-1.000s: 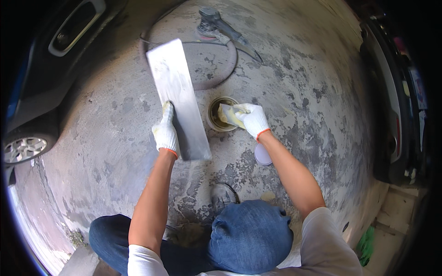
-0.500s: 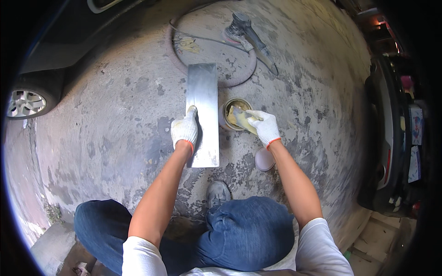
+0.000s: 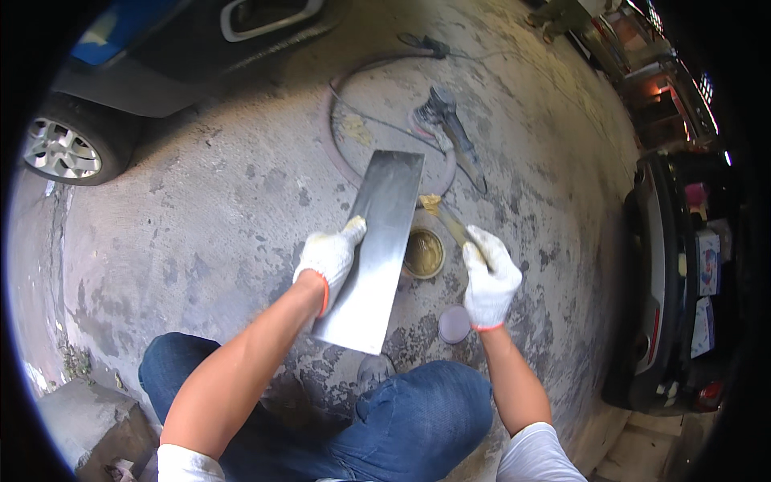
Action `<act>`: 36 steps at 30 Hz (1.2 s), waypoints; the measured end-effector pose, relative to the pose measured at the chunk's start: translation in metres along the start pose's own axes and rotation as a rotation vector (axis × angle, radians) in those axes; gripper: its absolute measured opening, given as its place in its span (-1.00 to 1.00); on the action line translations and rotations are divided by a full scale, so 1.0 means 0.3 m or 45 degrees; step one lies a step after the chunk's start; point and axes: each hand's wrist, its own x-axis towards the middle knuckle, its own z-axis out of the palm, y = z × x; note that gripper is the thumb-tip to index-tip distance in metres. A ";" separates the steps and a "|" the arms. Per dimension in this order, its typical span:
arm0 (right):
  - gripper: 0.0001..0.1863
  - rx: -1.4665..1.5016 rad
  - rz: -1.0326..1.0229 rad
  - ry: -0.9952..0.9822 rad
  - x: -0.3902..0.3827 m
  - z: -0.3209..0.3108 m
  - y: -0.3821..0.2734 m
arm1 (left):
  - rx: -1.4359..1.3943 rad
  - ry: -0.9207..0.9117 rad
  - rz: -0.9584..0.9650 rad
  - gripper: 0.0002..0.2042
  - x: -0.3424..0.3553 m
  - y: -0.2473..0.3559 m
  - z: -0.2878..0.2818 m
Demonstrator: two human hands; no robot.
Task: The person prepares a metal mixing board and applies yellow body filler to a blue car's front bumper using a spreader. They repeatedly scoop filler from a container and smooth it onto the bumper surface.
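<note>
My gloved left hand (image 3: 329, 259) grips the left edge of a long, shiny metal plate (image 3: 381, 245), its thumb on the upper face. The plate hangs tilted over the floor, its face bare. In my gloved right hand (image 3: 491, 277) is a putty knife (image 3: 455, 227), its blade pointing up and left. A lump of yellowish putty (image 3: 430, 203) sits on the blade's end, close to the plate's right edge. Below the knife stands an open round can (image 3: 424, 254) with putty inside. Its left rim is partly behind the plate. A round pale lid (image 3: 454, 324) lies nearer to me.
A sander (image 3: 443, 120) with a ribbed hose (image 3: 329, 120) and cable lies beyond the plate on the stained concrete floor (image 3: 217, 241). A car wheel (image 3: 68, 149) is at far left. Another vehicle's bumper (image 3: 654, 273), with boxes behind it, stands at right. A concrete block (image 3: 88, 426) is at lower left.
The putty knife has come up out of the can, carrying a lump of putty. The plate has tilted, its far end leaning right. The view has shifted, showing more of the car at left.
</note>
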 end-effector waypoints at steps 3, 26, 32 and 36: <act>-0.63 0.068 -0.494 -0.021 0.007 0.069 -0.089 | -0.361 -0.107 -0.087 -0.25 -0.056 0.013 -0.038; -0.47 -0.499 -1.125 -0.302 0.261 0.361 -0.166 | -0.273 0.424 0.420 -0.37 -0.092 0.054 -0.205; -0.65 -0.297 -0.175 -0.161 0.254 0.346 -0.167 | -0.774 0.144 0.354 -0.43 -0.106 0.112 -0.225; -0.55 0.287 0.095 0.163 0.271 0.355 -0.219 | -1.086 -0.223 -0.111 -0.39 -0.144 0.131 -0.218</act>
